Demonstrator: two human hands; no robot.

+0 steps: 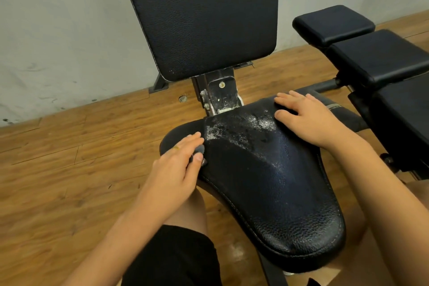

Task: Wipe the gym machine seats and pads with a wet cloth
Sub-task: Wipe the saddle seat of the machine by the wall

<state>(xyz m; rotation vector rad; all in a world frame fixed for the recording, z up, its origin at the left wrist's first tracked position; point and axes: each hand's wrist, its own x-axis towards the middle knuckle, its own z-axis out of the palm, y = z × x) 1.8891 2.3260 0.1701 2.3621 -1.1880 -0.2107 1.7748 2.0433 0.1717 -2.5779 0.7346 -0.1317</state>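
Note:
The black leather seat [274,193] lies in front of me, its back part wet and flecked with white foam. Behind it rises the upright black back pad [204,14]. My left hand [176,169] is at the seat's left edge, its thumb and fingers pinching a small bunch of grey cloth [199,150]. A dark matte layer, seemingly the same cloth, shows left of the seat and under my right hand. My right hand [311,118] lies flat, fingers spread, on the seat's back right corner and holds nothing.
A second bench with several black pads [376,55] stands close on the right. The seat's metal bracket [220,95] joins seat and back pad. A grey wall [58,30] is behind, wooden floor [69,181] on the left. My knees flank the seat.

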